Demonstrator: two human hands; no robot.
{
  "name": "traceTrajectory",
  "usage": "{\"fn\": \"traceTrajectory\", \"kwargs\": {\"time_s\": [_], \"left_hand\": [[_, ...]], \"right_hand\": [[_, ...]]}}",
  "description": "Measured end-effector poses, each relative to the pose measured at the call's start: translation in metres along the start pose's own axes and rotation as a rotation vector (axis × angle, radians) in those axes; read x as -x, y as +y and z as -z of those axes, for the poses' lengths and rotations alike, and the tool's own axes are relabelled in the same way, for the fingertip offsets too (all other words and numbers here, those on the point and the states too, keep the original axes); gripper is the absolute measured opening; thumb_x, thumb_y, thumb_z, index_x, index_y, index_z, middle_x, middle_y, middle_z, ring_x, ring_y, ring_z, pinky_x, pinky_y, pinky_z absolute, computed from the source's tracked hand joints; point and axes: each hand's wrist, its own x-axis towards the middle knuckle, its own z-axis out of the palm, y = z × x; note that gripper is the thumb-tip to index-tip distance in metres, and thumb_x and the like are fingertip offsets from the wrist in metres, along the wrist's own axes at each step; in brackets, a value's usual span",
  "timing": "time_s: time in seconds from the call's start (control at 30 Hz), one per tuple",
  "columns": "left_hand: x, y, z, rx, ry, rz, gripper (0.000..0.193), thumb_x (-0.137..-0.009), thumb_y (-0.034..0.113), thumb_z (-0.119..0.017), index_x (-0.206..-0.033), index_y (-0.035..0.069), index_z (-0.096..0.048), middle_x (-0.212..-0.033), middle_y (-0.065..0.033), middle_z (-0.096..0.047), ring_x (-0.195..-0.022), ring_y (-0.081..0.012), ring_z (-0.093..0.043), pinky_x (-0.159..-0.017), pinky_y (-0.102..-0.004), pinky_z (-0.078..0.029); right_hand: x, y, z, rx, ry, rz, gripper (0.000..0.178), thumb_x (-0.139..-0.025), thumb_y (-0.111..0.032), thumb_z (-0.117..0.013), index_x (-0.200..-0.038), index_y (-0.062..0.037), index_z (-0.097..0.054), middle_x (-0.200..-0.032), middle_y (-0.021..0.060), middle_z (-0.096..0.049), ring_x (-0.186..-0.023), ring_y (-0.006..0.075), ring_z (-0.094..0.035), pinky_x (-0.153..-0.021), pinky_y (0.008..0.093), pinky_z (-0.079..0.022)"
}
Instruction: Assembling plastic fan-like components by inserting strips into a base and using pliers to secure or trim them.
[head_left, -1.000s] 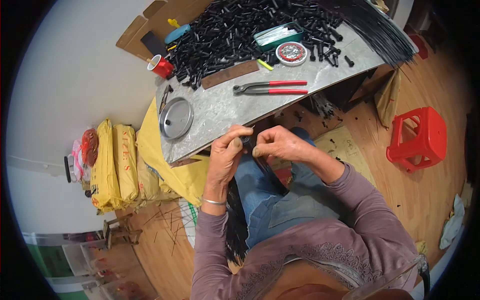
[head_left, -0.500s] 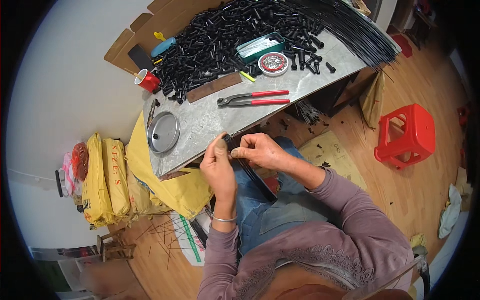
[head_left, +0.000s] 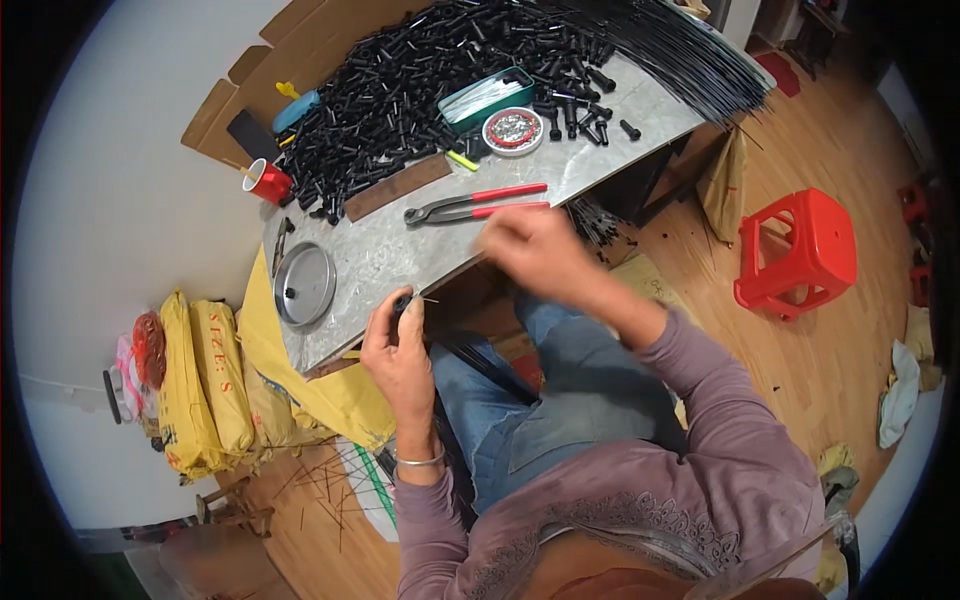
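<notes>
since half a second ago the right hand (head_left: 530, 250) is coming away from the left hand (head_left: 400, 350) and lifting toward the red-handled pincers (head_left: 475, 205) on the table, leaving the small black piece (head_left: 403, 302) in the left hand alone. that black piece is sitting pinched between the left thumb and fingertips right at the near edge of the grey table (head_left: 400, 250), with a thin wire sticking out of it to the right and a long black rod (head_left: 480, 362) running down from it across the lap. the left fingers are clenching around the piece; the right hand is blurring with motion, its fingers looking loosely curled and holding nothing that can be made out, though whether they are fully released cannot be told. it is hovering just short of the pincers, not touching them. farther up the table a big heap of black plastic parts (head_left: 420, 70) is spreading out, with a round tin of small metal bits (head_left: 513, 130) and a green tray (head_left: 488, 97) beside it. a round metal lid (head_left: 305, 283) is lying at the left end, a red cup (head_left: 268, 182) above it. yellow sacks (head_left: 205, 380) are leaning by the wall, and a red stool (head_left: 800, 250) is standing on the wooden floor to the right.
</notes>
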Motion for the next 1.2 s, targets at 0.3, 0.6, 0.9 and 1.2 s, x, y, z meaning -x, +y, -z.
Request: {"fn": "traceTrajectory", "kwargs": {"time_s": [0.3,0.6,0.9,1.2], "left_hand": [[-0.021,-0.018,-0.022,0.037,0.002,0.017,0.018,-0.090,0.013,-0.061,-0.105,0.002,-0.065,-0.083,0.0025,-0.060,-0.065,-0.0025,-0.046,-0.056,-0.0163,-0.034],[-0.038,-0.035,-0.045,0.027,0.077,0.016,0.014,-0.092,0.009,-0.057,-0.103,0.000,-0.059,-0.087,0.0028,-0.052,-0.074,-0.0044,-0.043,-0.065,-0.0181,-0.035],[-0.040,-0.052,-0.052,-0.164,0.041,0.051,0.015,-0.094,0.008,-0.048,-0.106,0.001,-0.053,-0.094,-0.0044,-0.056,-0.083,-0.0102,-0.051,-0.077,-0.0228,-0.041],[-0.046,-0.043,-0.058,-0.236,0.079,0.131,0.012,-0.086,0.004,-0.050,-0.096,-0.002,-0.054,-0.089,-0.0089,-0.054,-0.080,-0.0168,-0.051,-0.074,-0.0269,-0.042]], "right_hand": [[-0.121,0.169,0.137,0.822,0.482,-0.027,0.056,-0.087,-0.041,-0.057,-0.120,0.0037,-0.052,-0.118,0.0199,-0.056,-0.110,0.0339,-0.053,-0.092,0.0418,-0.040],[-0.251,0.228,0.125,0.890,0.573,-0.169,0.076,-0.082,-0.055,-0.058,-0.132,0.0007,-0.043,-0.126,0.0190,-0.050,-0.115,0.0352,-0.045,-0.098,0.0458,-0.031],[-0.374,0.247,0.100,0.606,0.428,-0.139,0.083,-0.082,-0.060,-0.054,-0.134,0.0026,-0.042,-0.135,0.0261,-0.044,-0.127,0.0371,-0.041,-0.107,0.0431,-0.031],[-0.470,0.252,0.058,0.317,0.106,-0.122,0.080,-0.075,-0.061,-0.062,-0.125,0.0009,-0.054,-0.134,0.0272,-0.042,-0.124,0.0417,-0.043,-0.103,0.0457,-0.037]]}}
